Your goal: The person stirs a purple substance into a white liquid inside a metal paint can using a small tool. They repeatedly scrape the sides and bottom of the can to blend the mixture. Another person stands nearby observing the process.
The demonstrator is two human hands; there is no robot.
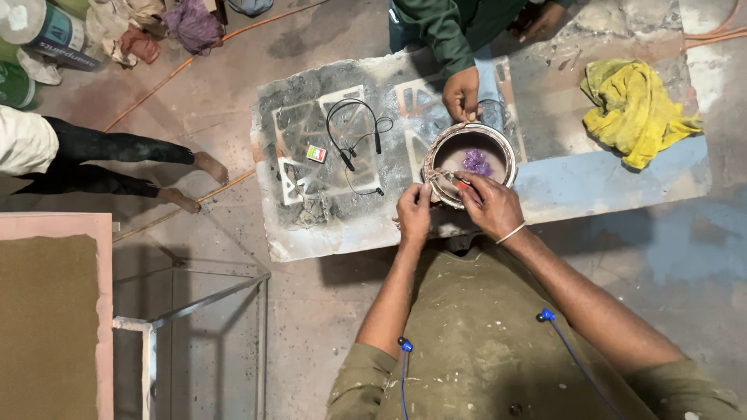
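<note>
Left hand (413, 211) and right hand (490, 204) pinch small tool (453, 180) at near rim of round rusty tin (469, 162). Purple lump (476, 162) inside, just past fingers. Dusty grey board (350, 225) underneath, rough concrete floor (233, 93).

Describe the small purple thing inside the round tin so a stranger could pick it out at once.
Start at the grey, paint-stained board lying on the floor, then go to the round rusty-rimmed tin near its middle, which the person's left hand and right hand work at from the near side. Inside lies a crumpled purple scrap. It is the only purple thing within the tin's brownish interior.
</note>
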